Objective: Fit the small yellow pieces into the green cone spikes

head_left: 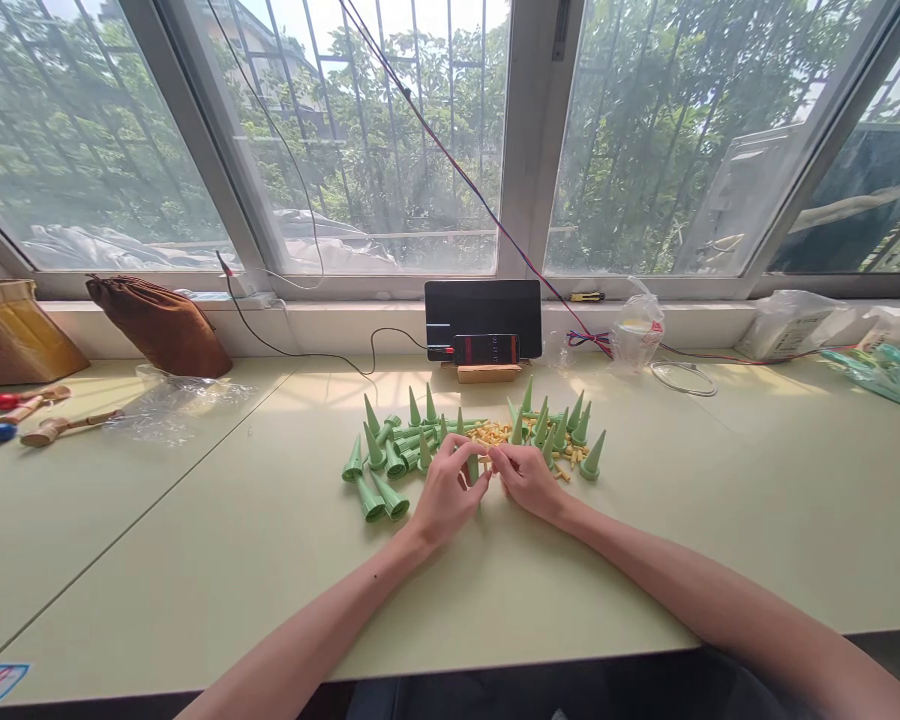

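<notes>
Window side: brown pouch (161,325) to the left, bagged cup (639,338) to the right, phone (487,349) propped before a dark tablet (484,303) between them.
Green cones (592,458): some upright, some lying, crowding the pale table (645,590) around heaped yellow pegs (489,433).
Left hand (450,487): half curled about one cone; whether gripping, cannot tell.
Right hand (526,480): fingertips pinched together alongside; anything held is hidden.

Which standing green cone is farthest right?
The upright green cone just right of the scattered yellow pegs; every other standing cone is further left.
</notes>
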`<state>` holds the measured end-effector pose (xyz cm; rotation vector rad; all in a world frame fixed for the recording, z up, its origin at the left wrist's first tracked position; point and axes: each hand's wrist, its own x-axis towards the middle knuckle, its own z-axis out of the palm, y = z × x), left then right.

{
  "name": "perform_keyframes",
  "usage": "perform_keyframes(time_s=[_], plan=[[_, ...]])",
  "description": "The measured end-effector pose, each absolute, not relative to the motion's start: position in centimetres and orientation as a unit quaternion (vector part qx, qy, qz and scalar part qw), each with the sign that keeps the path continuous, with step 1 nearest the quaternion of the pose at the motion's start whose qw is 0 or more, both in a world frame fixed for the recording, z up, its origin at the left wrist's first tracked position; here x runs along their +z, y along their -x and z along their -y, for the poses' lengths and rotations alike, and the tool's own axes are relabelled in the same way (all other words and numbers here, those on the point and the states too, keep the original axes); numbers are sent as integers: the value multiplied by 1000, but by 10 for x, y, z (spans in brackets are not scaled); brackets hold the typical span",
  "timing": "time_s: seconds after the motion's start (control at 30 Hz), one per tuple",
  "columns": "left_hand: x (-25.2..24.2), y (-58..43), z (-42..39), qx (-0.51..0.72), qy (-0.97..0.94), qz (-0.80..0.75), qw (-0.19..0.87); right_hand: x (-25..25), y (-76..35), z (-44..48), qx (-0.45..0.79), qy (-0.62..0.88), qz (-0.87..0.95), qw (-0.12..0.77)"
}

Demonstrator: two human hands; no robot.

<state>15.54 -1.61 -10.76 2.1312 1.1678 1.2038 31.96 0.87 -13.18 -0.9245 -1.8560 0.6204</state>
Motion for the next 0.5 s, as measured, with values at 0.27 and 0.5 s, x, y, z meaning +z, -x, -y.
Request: perform_keyframes(time_s=[0.27, 0.5], plan=[[-108, -155, 15, 438, -770, -414, 208, -133, -320, -9, 232, 391, 763, 460], [-109, -155, 14, 454, -760, -419, 202, -125, -320, -3, 251, 382, 759, 463]])
